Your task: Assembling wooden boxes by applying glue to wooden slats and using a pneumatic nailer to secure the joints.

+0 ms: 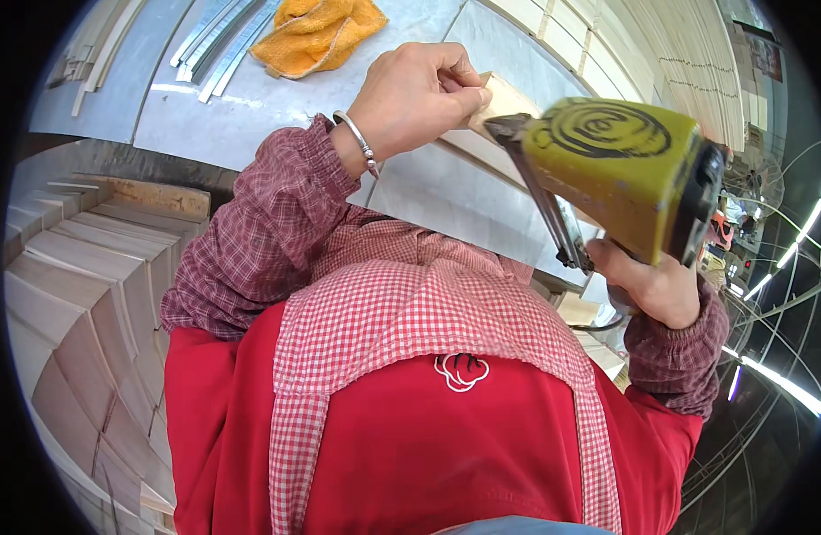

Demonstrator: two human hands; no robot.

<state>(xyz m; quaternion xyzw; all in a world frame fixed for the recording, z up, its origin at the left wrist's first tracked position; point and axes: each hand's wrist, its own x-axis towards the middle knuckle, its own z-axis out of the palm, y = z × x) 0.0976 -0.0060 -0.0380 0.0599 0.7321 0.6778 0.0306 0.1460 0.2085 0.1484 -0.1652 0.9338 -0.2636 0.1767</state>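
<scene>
My left hand (419, 98) is closed in a pinch at the end of a pale wooden strip (507, 96), above a grey-white tabletop (428, 192). My right hand (653, 283) grips the handle of a yellow-green nail gun (607, 165) with a black spiral mark on its head. The gun is tilted, and its dark nose comes down at the strip's end, close to my left fingertips. Whether the nose presses on the wood I cannot tell. Part of the strip lies hidden behind the gun.
An orange cloth (317, 36) and several silvery metal strips (219, 45) lie on the table at the far left. Stacked wooden pieces (81, 259) stand at my left, with more pale boards (687, 62) at the far right. A dark hose (607, 325) hangs below my right hand.
</scene>
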